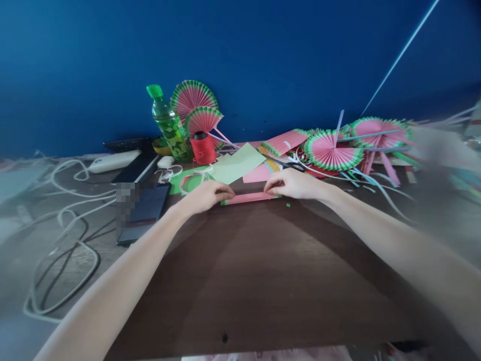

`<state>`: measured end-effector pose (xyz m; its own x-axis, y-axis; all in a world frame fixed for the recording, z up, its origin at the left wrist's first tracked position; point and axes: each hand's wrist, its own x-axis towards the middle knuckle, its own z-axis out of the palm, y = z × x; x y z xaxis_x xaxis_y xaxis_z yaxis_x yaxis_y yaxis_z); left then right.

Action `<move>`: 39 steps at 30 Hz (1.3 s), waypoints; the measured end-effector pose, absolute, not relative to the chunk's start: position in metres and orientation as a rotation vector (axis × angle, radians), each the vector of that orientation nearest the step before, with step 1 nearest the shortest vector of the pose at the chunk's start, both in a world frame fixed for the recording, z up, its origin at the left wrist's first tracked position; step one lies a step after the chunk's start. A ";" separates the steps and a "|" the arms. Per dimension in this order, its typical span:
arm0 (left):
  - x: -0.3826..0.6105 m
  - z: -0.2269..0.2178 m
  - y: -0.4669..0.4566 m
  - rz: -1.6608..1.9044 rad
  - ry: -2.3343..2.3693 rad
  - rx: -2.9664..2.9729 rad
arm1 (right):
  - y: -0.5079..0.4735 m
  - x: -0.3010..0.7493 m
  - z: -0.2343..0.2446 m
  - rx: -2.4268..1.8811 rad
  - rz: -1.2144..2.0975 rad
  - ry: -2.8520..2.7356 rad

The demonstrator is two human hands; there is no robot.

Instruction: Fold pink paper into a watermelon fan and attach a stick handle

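Your left hand (206,197) and right hand (293,184) are at opposite ends of a pink strip (250,198) with green ends, which lies across the dark tabletop (255,271) just in front of the papers. Your fingers are bent and touch the strip at each end; the undersides of the fingertips are hidden, so I cannot tell whether either hand pinches the paper or only presses it down. Your fingers also cover part of both ends. A small green scrap (288,205) lies near your right hand. Beyond that hand, the scissors (295,165) show only in part. A pale green sheet (242,163) overlaps other papers, whose outlines are partly concealed. The rearmost pleated fan (193,95) is partly covered by the one before it and by the green bottle (167,120). A pixelated patch masks the left side of the dark tablet (150,210). The far right is blurred, and pink material (270,355) is cut off at the bottom edge.
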<state>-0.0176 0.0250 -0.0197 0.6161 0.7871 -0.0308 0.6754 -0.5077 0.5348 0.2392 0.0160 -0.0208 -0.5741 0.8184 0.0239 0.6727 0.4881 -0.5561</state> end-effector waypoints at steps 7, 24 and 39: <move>-0.018 -0.023 0.025 0.325 1.168 2.361 | 0.018 0.240 -0.025 -1.226 0.747 -2.454; -0.011 -0.027 0.026 0.318 1.130 2.601 | 0.027 0.242 -0.034 -1.303 0.784 -2.418; -0.012 -0.027 0.027 0.358 1.173 2.577 | 0.029 0.241 -0.039 -1.242 0.747 -2.455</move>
